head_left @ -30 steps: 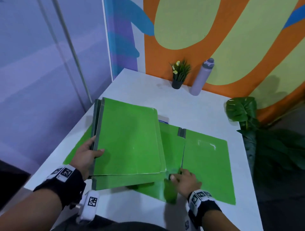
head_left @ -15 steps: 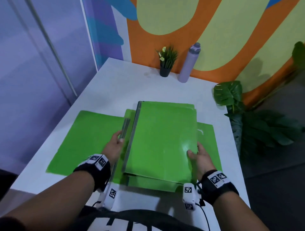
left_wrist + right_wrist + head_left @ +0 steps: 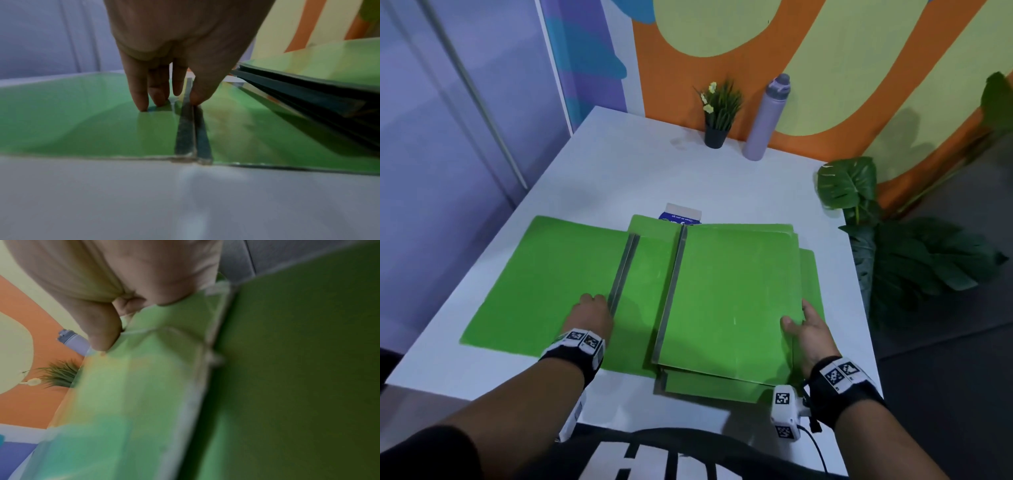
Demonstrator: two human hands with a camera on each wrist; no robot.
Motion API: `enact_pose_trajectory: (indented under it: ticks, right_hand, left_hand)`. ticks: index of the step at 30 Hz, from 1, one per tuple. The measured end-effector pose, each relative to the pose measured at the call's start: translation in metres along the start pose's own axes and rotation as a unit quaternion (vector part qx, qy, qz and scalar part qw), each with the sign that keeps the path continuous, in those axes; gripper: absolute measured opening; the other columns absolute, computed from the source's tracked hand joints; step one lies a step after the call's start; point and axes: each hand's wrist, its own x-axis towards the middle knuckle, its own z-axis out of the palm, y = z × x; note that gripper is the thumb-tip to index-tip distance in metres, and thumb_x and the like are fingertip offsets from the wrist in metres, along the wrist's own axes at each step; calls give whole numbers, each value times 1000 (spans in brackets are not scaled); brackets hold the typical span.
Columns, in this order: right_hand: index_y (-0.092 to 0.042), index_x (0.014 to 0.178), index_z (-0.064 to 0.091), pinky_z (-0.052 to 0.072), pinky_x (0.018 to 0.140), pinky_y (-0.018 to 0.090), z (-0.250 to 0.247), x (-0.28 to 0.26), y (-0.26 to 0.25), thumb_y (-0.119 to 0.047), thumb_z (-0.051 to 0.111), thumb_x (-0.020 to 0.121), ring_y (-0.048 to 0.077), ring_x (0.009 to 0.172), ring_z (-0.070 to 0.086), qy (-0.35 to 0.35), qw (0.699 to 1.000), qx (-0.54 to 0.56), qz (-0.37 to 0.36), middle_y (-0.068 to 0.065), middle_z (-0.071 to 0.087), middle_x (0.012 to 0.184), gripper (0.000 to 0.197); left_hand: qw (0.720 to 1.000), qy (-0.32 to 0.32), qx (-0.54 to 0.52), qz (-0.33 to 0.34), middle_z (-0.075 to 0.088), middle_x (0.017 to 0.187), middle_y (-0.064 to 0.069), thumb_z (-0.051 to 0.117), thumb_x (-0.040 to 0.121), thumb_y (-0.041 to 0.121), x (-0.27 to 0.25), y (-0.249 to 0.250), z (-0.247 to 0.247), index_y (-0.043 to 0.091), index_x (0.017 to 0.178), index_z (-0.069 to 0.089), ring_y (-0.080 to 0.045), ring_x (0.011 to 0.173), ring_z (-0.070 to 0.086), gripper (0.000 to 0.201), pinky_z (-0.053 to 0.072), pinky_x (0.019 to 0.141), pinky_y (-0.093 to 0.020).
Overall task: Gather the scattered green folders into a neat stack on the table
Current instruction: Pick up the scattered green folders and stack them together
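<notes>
1. Stack of green folders [image 3: 732,301] sits at the near-right part of the surface [image 3: 619,164], dark spines to the left, front edges to the right. The layers are offset: lower ones stick out at the near edge and on the right side, so it is not neat yet.
2. An open folder [image 3: 544,281] lies flat to the left of the stack, spread toward the left edge. Its right half runs under the stack. Its grey double spine [image 3: 191,134] is exposed between the two.
3. Right grip [image 3: 808,329]: clasping the stack's right edge, thumb on the top cover, fingers down the side. The right wrist view is too blurred to show how many layers it has.
4. Left grip [image 3: 592,311]: fingers [image 3: 141,97] curled, tips down on the open folder's left cover, thumb at the spine ridge. Looks like a pinch on the spine, not certain.
5. Handling, my read: thin, light, glossy card. Covers flex, spines are the stiff part. Layers likely slide on each other.
6. Take hold at the spine or clamp both long edges. A one-corner lift would bend the cover and fan the stack.
7. The open one probably needs folding shut at the spine before it goes on top. Square up by tapping the edges.
</notes>
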Motion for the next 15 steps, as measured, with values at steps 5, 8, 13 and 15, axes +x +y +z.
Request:
enact_pose_trajectory:
  ticks: [5,8,13,15]
  right_hand:
    - [-24,152,23,20,114,52,0,3,-2,-3,58,91,29,145,23,1,1000,24,-6,6,15,161,73]
    - [-25,151,24,20,114,53,-1,7,-3,-4,59,92,30,145,23,-1,999,36,-7,7,15,161,72]
    - [-28,151,25,21,114,55,-7,14,-7,-5,59,91,31,144,25,-5,998,68,1,8,16,161,73]
    - [-29,150,25,20,113,57,-6,16,-7,-5,60,90,31,144,25,-6,997,75,0,7,17,161,73]
  left_hand:
    - [996,12,53,64,51,73,-2,51,94,11,-8,-4,-14,11,119,42,-16,56,52,27,45,53,-29]
    - [993,67,67,70,49,71,-1,52,94,11,-13,-7,-36,14,121,52,-12,49,44,27,40,47,-28]
    - [965,256,-39,51,52,94,-25,53,91,1,-19,-18,-104,3,109,68,-35,55,51,24,43,55,-47]
    - [941,322,-99,19,49,108,-29,48,89,-3,-23,-23,-134,4,112,62,-48,65,55,27,38,59,-50]
